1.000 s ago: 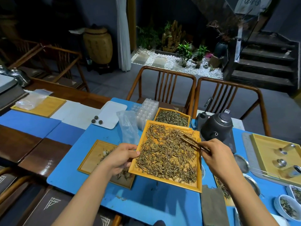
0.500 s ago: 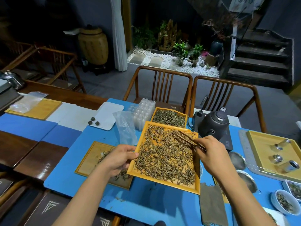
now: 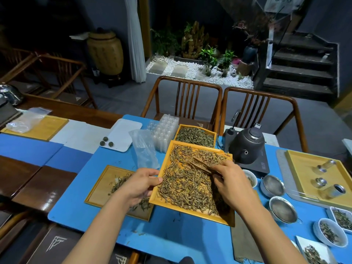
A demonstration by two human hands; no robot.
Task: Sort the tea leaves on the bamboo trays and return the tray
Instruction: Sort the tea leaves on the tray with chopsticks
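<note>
Crowding the bamboo tray (image 3: 192,211) of tea leaves (image 3: 187,187) are a plastic bag (image 3: 144,149), a second leaf tray (image 3: 195,136) behind and a black kettle (image 3: 246,145) beside. The left hand (image 3: 139,185) pinches its left rim; the right hand (image 3: 231,183) grips wooden tongs (image 3: 200,164), now drawn further in over the leaves than before.
</note>
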